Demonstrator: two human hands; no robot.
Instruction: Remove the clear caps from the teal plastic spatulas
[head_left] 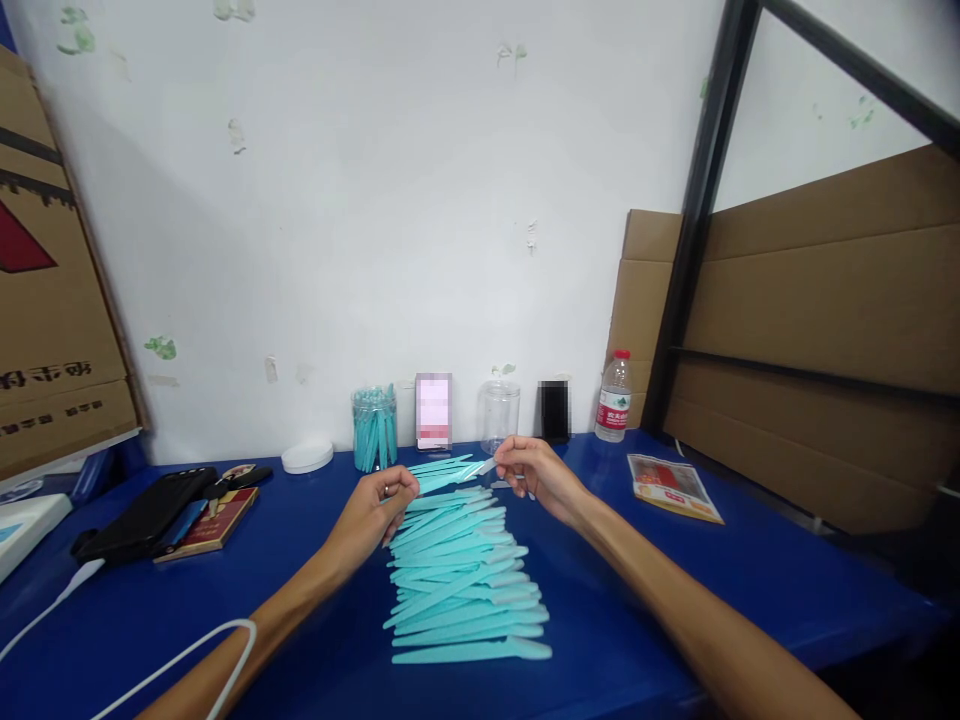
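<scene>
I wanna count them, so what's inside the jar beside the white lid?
Turquoise sticks stand packed inside the jar. The front ones cover those behind, so I can't count them all.

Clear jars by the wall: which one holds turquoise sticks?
The left jar, beside the pink screen; turquoise sticks stand in it, while none show in the right jar.

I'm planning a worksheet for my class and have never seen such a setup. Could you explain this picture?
There is no machine: these are a person's bare left hand and right hand, seen by one camera worn on the head, looking forward and down. On the blue table lie many turquoise eyebrow razors. Behind them stand a jar holding more, a clear jar and a red-capped water bottle. The right hand pinches the pale end of one razor; its other end reaches the left hand.
</scene>
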